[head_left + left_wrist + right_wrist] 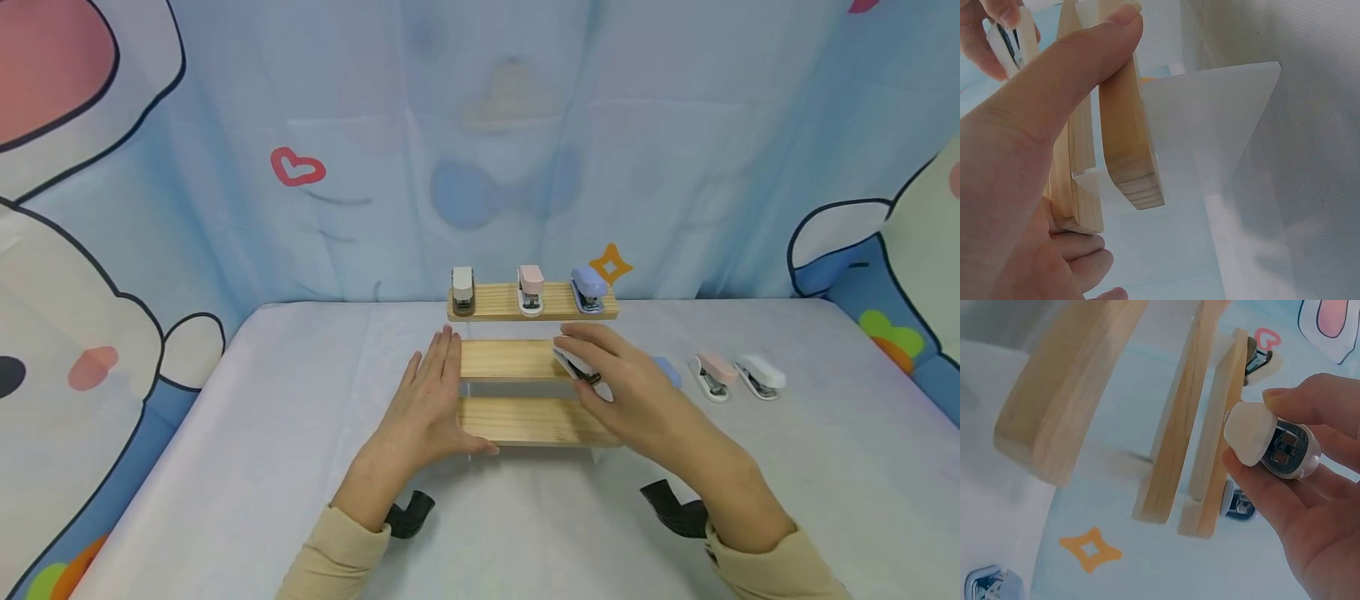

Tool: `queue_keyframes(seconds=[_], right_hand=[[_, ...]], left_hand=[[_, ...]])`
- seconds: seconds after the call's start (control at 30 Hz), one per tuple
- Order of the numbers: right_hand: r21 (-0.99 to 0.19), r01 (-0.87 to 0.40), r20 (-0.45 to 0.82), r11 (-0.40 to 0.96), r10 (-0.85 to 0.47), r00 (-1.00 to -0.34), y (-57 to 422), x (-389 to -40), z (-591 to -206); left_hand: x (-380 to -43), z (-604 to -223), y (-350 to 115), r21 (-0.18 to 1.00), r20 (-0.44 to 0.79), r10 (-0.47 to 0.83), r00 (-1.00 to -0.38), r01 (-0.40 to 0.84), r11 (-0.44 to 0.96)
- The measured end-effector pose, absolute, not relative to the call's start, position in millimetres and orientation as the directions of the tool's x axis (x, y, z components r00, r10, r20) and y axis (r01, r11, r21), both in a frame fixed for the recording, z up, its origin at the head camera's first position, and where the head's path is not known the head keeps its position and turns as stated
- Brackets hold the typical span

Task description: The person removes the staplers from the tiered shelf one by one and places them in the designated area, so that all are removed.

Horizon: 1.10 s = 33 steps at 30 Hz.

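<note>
My right hand (637, 387) holds a small white stapler (1250, 432) between thumb and fingers, over the right part of the middle wooden slat (510, 361). It belongs to a three-step display rack with pale wooden slats and translucent side supports (1216, 112). Against the rack's left end rests my left hand (423, 408), fingers extended along the side, thumb lying over the front slat (525, 419). On the back slat (491, 300) stand a white stapler (462, 290), a pink stapler (531, 287) and a blue stapler (589, 287).
Right of the rack, a pink stapler (714, 375) and another white stapler (761, 377) lie on the white-covered table (225, 467). A blue stapler (666, 371) is partly hidden behind my right hand. A blue cartoon curtain (360, 83) hangs behind.
</note>
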State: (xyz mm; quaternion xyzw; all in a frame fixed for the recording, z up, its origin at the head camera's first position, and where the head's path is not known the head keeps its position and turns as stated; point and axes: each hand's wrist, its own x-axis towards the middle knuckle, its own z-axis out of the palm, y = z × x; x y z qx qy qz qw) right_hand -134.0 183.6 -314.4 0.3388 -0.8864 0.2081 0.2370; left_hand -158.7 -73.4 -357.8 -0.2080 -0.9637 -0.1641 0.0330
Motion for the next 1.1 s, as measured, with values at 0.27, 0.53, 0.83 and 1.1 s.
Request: queue_keyframes(seconds=[0.27, 0.53, 0.83, 1.1], right_hand=[[-0.178, -0.683, 0.576, 0.709, -0.487, -0.656, 196.6, -131.7, -314.3], [-0.162, -0.673, 0.599, 0.722, -0.470, -0.648, 208.4, -128.7, -312.6], [-0.161, -0.623, 0.570, 0.765, -0.443, -0.692, 219.7, -124.9, -315.1], [-0.164, -0.574, 0.554, 0.802, -0.406, -0.726, 230.3, -123.2, -318.6]], left_hand=[[-158.7, -357.8, -73.7, 0.308, 0.133, 0.391, -0.911, 0.413, 0.857], [-158.7, -358.0, -73.8, 0.301, 0.133, 0.395, -0.909, 0.416, 0.858], [-158.6, -357.9, -73.8, 0.304, 0.131, 0.395, -0.910, 0.416, 0.857], [-158.7, -358.0, -73.7, 0.305, 0.138, 0.396, -0.908, 0.419, 0.855]])
